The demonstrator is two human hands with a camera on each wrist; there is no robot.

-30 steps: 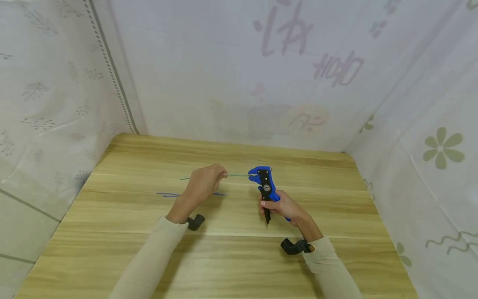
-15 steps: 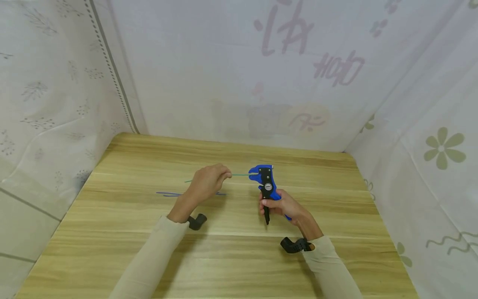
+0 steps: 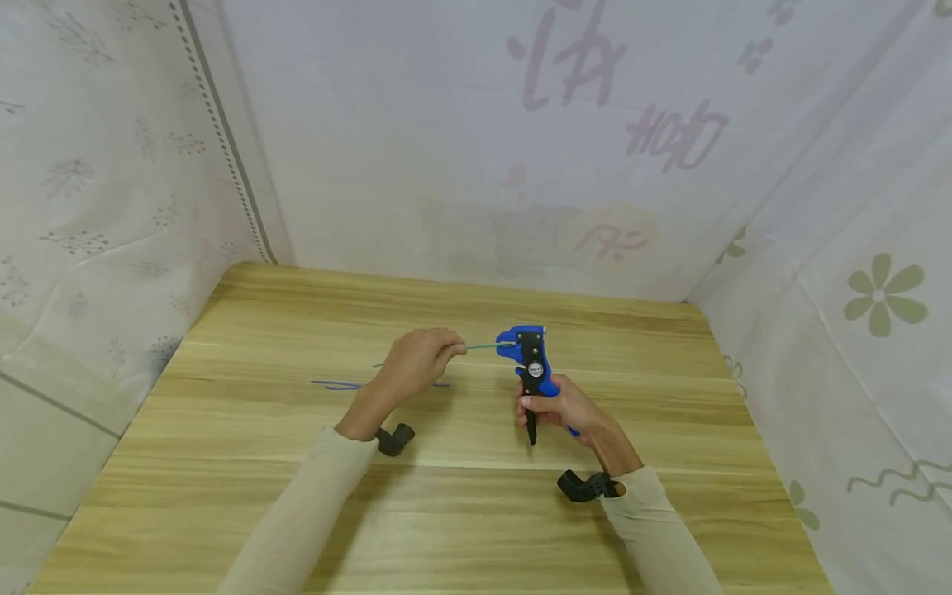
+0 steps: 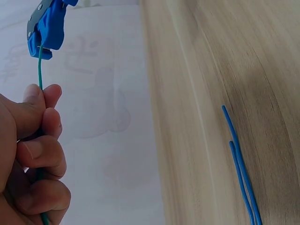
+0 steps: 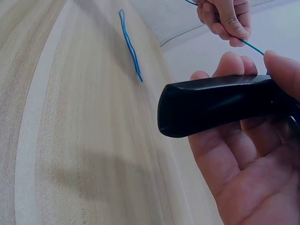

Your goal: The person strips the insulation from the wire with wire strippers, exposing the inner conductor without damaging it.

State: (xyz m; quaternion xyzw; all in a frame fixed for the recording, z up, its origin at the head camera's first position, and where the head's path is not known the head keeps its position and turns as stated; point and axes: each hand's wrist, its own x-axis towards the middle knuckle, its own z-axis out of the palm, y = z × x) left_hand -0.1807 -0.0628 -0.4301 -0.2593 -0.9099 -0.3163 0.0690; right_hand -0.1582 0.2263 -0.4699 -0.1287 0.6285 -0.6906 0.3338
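Observation:
A thin green wire [image 3: 482, 347] is pinched between the thumb and forefinger of my left hand [image 3: 413, 364]. Its right end enters the mouth of a blue and black wire stripper [image 3: 531, 351], while its tail sticks out behind the hand on the left. My right hand [image 3: 573, 409] grips the stripper by its handles, head up and mouth facing left. In the left wrist view the green wire [image 4: 40, 70] runs straight into the blue nose of the tool [image 4: 51, 28]. The right wrist view shows fingers around the black handle [image 5: 211, 105]; the wire's inserted tip is hidden.
Blue wires [image 3: 332, 385] lie on the wood-grain table [image 3: 476, 529], partly covered by my left hand in the head view. Black wrist mounts [image 3: 583, 486] sit on both forearms. Printed cloth [image 3: 446, 149] hangs behind the table and along both sides.
My left hand has shifted slightly right with the green wire, closer to the stripper. The stripper's head has risen a little in the head view. The blue wires stay where they were.

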